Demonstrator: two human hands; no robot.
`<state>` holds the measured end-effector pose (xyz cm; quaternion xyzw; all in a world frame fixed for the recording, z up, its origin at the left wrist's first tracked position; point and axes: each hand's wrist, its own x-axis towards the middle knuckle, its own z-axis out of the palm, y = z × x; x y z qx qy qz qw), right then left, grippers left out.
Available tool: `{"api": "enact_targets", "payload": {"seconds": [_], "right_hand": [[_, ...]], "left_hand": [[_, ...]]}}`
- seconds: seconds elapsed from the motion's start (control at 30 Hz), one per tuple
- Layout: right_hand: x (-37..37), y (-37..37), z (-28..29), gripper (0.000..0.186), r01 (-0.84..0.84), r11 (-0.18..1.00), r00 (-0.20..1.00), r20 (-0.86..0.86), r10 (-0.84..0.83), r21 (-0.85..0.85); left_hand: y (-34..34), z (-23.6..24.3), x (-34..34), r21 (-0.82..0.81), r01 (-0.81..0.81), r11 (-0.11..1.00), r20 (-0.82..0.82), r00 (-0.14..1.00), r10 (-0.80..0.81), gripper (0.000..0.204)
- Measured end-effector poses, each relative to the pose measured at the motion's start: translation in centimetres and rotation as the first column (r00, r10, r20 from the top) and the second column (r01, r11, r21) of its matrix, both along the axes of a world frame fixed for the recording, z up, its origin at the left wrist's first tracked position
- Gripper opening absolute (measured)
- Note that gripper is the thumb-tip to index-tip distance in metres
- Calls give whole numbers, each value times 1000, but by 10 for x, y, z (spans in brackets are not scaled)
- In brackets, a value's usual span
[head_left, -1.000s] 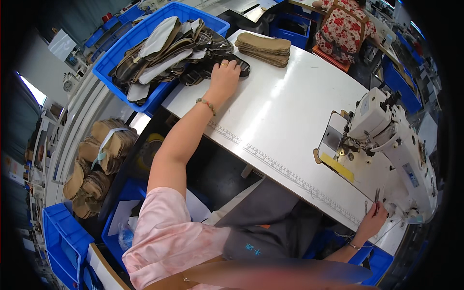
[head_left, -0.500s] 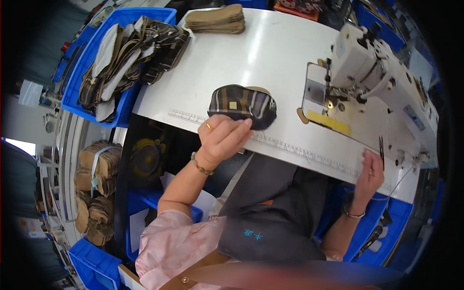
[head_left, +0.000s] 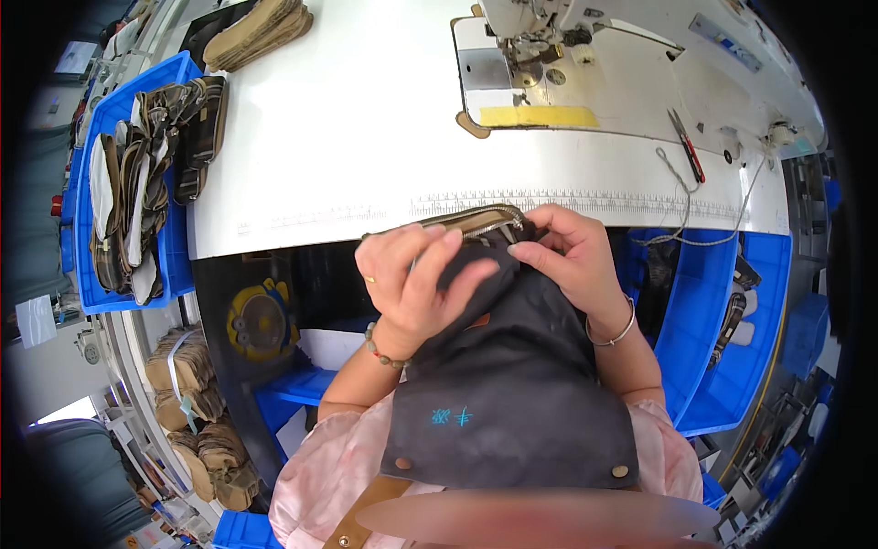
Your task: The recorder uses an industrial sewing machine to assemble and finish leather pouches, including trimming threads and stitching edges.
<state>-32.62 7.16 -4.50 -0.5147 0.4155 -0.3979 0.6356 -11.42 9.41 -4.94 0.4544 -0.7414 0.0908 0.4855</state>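
A zippered plaid fabric pouch (head_left: 471,222) is held up at the table's front edge, above my lap. Its metal zip runs along the top, with tan fabric showing inside. My left hand (head_left: 412,279) grips the pouch's left side, thumb stretched across in front. At the zip's right end, my right hand (head_left: 572,256) pinches the pouch between thumb and fingers. My hands hide much of the pouch body. Small red-handled scissors (head_left: 688,148) lie on the table, away from both hands.
A white sewing machine (head_left: 549,55) stands on the white table (head_left: 347,137) at the far right. Stacked tan pieces (head_left: 261,35) lie far left. A blue bin (head_left: 87,229) of plaid pouches sits left; another blue bin (head_left: 732,393) is lower right. Grey cord (head_left: 681,240) hangs over the edge.
The pouch has left the tabletop and come toward me, over the edge. My right hand has moved left from beside the scissors and now grips the pouch too. The view has shifted.
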Motion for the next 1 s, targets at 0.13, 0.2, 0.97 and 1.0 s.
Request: {"api": "enact_targets", "payload": {"seconds": [0.13,0.2,0.97,1.0], "right_hand": [[4,2,-1,18,25,996,998,56,-21,-82],[4,2,-2,19,26,999,998,65,-23,-45],[9,5,-9,17,-23,998,995,100,28,-52],[8,5,-9,17,-30,999,993,112,33,-36]], "left_hand": [[-5,-2,1,58,-6,998,43,999,4,36],[-3,-3,0,88,28,996,11,1000,-29,27],[2,10,3,664,470,582,-558,829,-32,16],[2,11,2,658,520,545,-614,789,-11,16]]}}
